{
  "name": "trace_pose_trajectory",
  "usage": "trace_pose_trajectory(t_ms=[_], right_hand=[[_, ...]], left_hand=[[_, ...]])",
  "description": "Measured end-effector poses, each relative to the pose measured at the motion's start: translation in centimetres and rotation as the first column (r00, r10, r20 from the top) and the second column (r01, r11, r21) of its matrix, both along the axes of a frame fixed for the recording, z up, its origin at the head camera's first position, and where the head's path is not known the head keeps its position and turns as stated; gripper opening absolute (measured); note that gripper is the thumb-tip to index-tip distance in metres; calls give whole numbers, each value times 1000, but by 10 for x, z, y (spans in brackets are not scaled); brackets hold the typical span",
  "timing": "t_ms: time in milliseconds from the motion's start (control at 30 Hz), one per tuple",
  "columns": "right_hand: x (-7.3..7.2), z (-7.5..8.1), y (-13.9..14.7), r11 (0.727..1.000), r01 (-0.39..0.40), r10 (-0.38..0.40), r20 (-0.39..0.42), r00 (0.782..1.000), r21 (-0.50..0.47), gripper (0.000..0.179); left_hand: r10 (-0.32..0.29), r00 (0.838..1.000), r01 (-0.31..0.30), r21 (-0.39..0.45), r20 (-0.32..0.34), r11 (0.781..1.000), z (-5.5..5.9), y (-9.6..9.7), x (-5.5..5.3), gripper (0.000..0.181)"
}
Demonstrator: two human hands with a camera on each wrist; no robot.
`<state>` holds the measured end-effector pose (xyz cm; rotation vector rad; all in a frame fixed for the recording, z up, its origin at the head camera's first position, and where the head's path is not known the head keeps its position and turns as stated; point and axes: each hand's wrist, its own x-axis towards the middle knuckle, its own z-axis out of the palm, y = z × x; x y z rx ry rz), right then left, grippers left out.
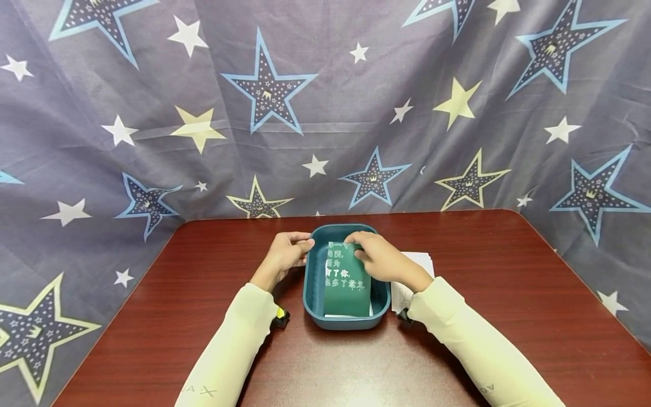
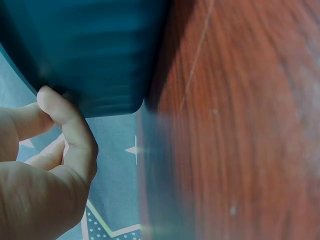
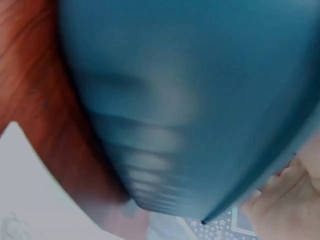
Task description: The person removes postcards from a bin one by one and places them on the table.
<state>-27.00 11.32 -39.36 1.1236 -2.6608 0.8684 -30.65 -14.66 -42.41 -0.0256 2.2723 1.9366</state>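
Note:
A teal plastic basket (image 1: 347, 324) with rounded corners stands on the table. My left hand (image 1: 285, 255) holds its far left corner, the thumb (image 2: 57, 105) at the rim and the other fingers outside. Inside the basket lies a green card (image 1: 348, 299) printed with white Chinese characters; white paper edges show under its near end. My right hand (image 1: 382, 257) reaches over the right rim and pinches the card near its far right corner. In the right wrist view the basket's ribbed side (image 3: 150, 125) covers most of the frame, and the right hand's fingertips are hidden behind its rim.
White printed sheets (image 1: 419, 261) lie on the table right of the basket, partly under my right forearm. The dark red wooden table (image 1: 229, 237) ends at a grey curtain (image 1: 325, 113) with a star pattern.

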Motion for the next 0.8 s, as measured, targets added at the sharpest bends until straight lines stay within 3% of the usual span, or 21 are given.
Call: trace_pose_trajectory(t_ms=[400, 800], right_hand=[[-1, 24, 19, 977, 36, -38, -6, 999, -211, 20], [-2, 50, 56, 923, 180, -169, 62, 984, -340, 22]], left_hand=[[15, 1000, -15, -4, -3, 1000, 4, 2, 1, 34], [5, 1000, -5, -22, 4, 1000, 0, 0, -1, 36]])
